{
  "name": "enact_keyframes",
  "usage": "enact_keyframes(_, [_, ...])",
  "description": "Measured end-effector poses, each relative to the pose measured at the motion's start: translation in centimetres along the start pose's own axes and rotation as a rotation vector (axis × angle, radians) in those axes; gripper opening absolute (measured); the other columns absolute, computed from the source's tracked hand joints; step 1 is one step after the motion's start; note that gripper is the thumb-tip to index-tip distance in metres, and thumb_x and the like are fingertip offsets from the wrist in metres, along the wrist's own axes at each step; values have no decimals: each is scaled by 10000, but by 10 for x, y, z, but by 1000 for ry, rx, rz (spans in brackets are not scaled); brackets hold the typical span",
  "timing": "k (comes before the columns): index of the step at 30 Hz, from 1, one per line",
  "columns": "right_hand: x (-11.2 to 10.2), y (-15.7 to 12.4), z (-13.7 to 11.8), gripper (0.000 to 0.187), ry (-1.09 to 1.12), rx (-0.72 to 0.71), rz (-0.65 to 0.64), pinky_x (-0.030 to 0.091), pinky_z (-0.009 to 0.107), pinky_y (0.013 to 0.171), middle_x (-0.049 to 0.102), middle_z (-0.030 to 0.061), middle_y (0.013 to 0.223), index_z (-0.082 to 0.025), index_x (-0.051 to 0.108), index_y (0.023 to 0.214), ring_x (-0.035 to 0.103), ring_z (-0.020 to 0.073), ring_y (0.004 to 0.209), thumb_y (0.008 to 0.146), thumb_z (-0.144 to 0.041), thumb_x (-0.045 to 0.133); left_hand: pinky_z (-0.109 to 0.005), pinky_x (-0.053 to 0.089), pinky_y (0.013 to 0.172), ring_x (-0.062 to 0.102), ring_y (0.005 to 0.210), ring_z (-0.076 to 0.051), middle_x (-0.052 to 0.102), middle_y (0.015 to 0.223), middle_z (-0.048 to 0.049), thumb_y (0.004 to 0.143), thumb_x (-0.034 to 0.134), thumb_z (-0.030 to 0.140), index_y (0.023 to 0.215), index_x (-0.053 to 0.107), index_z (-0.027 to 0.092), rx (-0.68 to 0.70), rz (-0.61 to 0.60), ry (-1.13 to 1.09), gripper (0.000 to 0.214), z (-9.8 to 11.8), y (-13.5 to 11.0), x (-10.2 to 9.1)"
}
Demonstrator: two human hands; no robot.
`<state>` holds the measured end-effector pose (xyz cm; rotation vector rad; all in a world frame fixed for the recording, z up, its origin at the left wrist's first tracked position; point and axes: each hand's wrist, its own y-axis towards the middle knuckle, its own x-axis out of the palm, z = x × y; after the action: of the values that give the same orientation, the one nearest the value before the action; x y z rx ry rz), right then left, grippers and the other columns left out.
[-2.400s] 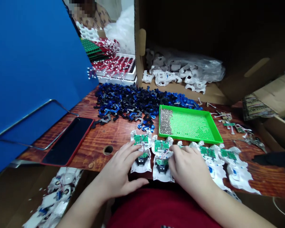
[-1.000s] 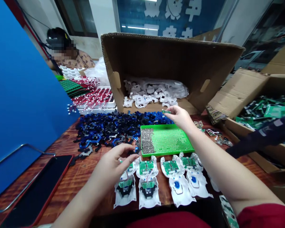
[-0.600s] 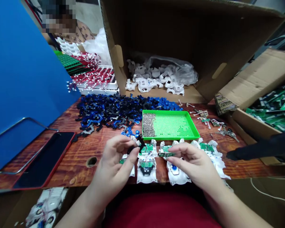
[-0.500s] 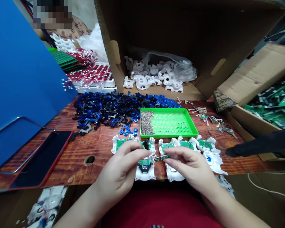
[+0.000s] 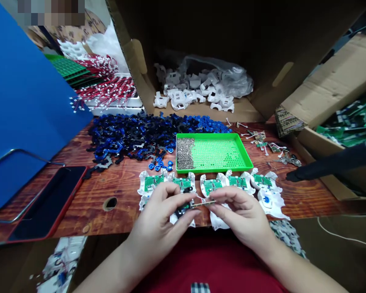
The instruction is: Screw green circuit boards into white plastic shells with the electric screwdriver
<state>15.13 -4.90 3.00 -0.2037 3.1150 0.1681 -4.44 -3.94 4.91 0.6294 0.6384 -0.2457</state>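
A small circuit board (image 5: 203, 203), seen almost edge-on, is held level between my two hands. My left hand (image 5: 161, 219) pinches its left end between thumb and fingers, with a black plastic part (image 5: 187, 190) showing just beyond the fingertips. At the other end, my right hand (image 5: 242, 213) grips the board the same way. Directly behind are white plastic shells with green boards in them, among them one shell (image 5: 213, 186) in the middle. A further white shell (image 5: 220, 221) lies partly under my right hand.
Behind the shells stands a green tray (image 5: 247, 156) with small metal screws at its left. Left of it is a heap of blue and black parts (image 5: 131, 134). A phone (image 5: 45, 205) lies far left; a black rod (image 5: 332, 162) juts in from the right. A cardboard box (image 5: 271, 106) holds white shells.
My left thumb and fingers have come onto the board's left end, which only the right hand held before. The view has shifted slightly.
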Motion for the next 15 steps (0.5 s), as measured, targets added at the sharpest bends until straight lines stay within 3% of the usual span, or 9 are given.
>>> enact_keyframes(6, [0, -2, -3, 147, 4, 20, 10, 540, 195, 681, 689, -5, 788, -237, 647, 884, 648, 89, 712, 741, -204, 666, -162, 411, 746, 440, 818, -89, 413, 878, 5, 773, 600, 12, 1117, 537, 135, 74, 12, 79, 371, 2, 1, -1])
enact_keyframes(15, [-2, -7, -9, 155, 158, 133, -41, 557, 157, 649, 700, -19, 766, -238, 653, 858, 666, 80, 692, 724, -167, 682, -183, 417, 777, 449, 855, -103, 433, 934, -30, 805, 535, -14, 1152, 518, 100, 191, -94, 132, 365, 3, -6, -8])
